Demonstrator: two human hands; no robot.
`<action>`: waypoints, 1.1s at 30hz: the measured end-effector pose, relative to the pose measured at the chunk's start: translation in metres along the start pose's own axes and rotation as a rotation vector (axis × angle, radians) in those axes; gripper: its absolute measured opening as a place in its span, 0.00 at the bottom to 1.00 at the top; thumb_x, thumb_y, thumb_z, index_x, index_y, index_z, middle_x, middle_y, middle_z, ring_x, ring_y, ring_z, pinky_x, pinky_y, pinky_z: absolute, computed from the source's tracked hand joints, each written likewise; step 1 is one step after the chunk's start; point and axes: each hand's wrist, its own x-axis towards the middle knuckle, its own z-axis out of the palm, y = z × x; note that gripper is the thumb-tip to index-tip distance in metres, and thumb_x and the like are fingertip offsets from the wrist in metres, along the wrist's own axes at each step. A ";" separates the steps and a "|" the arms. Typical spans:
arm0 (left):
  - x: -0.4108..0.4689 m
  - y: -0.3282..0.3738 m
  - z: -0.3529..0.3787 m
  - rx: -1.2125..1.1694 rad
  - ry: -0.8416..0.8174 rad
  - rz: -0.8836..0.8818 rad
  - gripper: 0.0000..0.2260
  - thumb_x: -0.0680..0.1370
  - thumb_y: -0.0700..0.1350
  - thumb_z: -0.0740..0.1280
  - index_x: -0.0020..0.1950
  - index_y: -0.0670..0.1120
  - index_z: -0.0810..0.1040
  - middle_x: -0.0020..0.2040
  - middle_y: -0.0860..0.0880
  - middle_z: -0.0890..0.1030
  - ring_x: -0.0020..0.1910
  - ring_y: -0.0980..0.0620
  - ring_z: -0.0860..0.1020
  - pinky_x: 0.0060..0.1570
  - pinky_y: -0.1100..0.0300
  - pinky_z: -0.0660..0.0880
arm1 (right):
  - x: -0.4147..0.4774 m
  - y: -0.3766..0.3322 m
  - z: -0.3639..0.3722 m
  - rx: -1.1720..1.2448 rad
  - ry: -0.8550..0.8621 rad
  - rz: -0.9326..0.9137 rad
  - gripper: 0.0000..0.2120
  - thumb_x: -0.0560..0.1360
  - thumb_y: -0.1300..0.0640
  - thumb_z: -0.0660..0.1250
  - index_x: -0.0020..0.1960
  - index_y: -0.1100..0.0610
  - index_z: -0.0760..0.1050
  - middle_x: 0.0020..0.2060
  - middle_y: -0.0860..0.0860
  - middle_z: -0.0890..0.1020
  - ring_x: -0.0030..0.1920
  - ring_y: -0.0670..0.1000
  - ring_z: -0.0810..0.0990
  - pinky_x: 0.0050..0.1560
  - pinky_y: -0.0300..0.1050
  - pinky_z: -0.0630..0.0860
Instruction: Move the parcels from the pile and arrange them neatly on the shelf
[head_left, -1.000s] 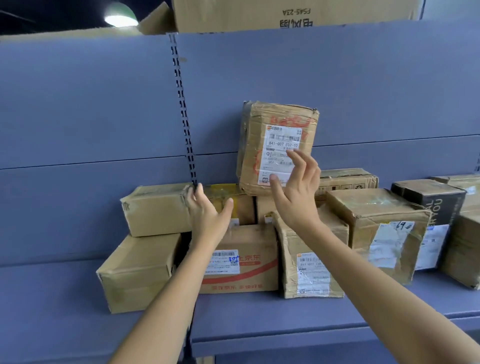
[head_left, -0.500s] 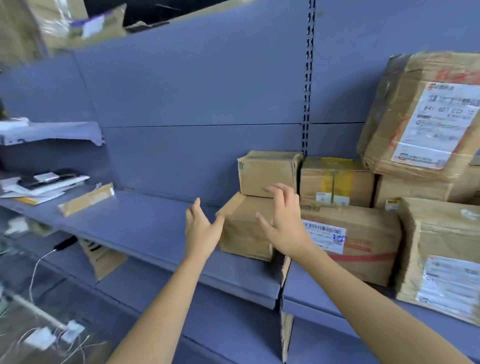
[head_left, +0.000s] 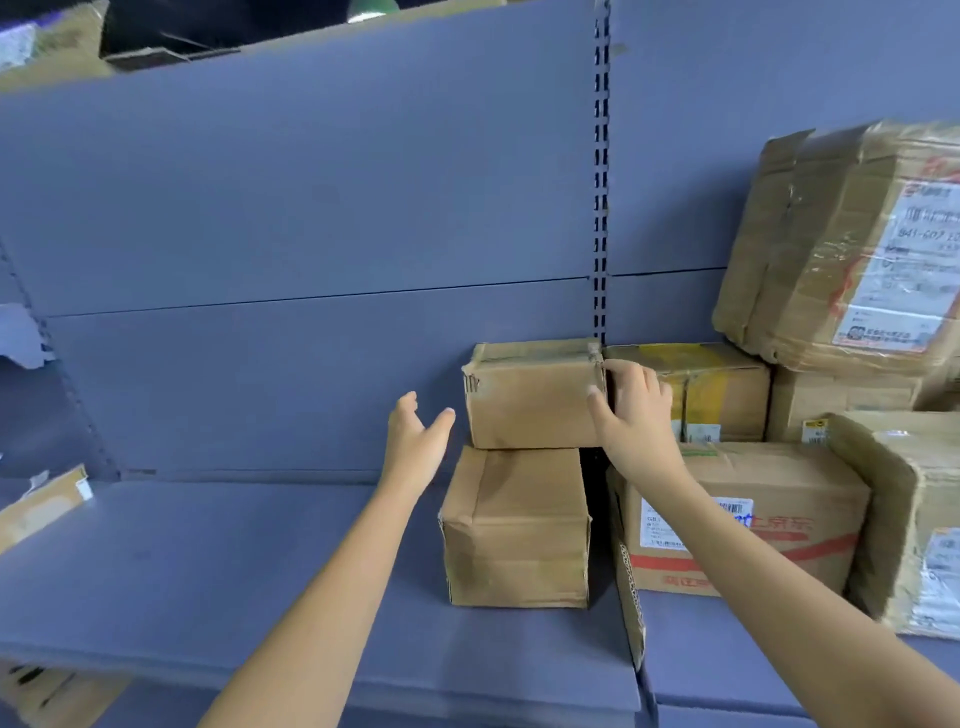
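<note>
A blue-grey shelf (head_left: 218, 582) runs across the view, with brown cardboard parcels gathered on its right half. At the left end of that group a small box (head_left: 532, 397) sits on top of a taller box (head_left: 514, 527), which stands on the shelf board near its front edge. The right hand (head_left: 631, 410) grasps the small box at its right end: the fingers curl over the top right corner and the thumb presses the front face. The left hand (head_left: 415, 441) is released, fingers spread and thumb out, palm turned toward the small box's left end, just beside it and not touching. Just right of the small box, behind the right hand, lies a box with yellow tape (head_left: 727, 389), resting on a wide box with a red stripe (head_left: 753, 525) and a white label. Above and further right a large taped box (head_left: 841, 249) with a white shipping label sits tilted on the parcels below it. At the right edge a wrinkled box (head_left: 919, 519) stands nearer the front. A slotted metal post (head_left: 601, 182) runs up the back wall (head_left: 311, 218) right behind the small box. At the far left a flat piece of cardboard (head_left: 41, 506) lies on the shelf.
</note>
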 end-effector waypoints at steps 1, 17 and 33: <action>0.011 0.000 -0.001 -0.010 -0.020 0.008 0.30 0.79 0.51 0.63 0.77 0.46 0.55 0.77 0.49 0.58 0.74 0.51 0.61 0.69 0.52 0.63 | 0.003 -0.001 0.005 -0.043 0.041 0.028 0.20 0.80 0.52 0.60 0.69 0.58 0.67 0.66 0.54 0.72 0.68 0.57 0.63 0.59 0.40 0.54; 0.033 0.004 -0.010 -0.390 -0.241 0.096 0.14 0.79 0.58 0.58 0.45 0.49 0.72 0.43 0.54 0.75 0.45 0.54 0.73 0.48 0.56 0.70 | -0.005 -0.055 0.054 0.458 0.226 0.379 0.15 0.80 0.44 0.59 0.59 0.54 0.69 0.54 0.50 0.72 0.54 0.48 0.73 0.57 0.44 0.71; 0.032 -0.010 -0.092 -0.985 -0.616 -0.556 0.25 0.69 0.64 0.70 0.57 0.48 0.83 0.55 0.44 0.83 0.53 0.40 0.82 0.58 0.42 0.74 | -0.037 -0.091 0.082 0.528 0.160 -0.013 0.04 0.75 0.49 0.62 0.47 0.49 0.71 0.49 0.52 0.70 0.47 0.34 0.72 0.50 0.24 0.67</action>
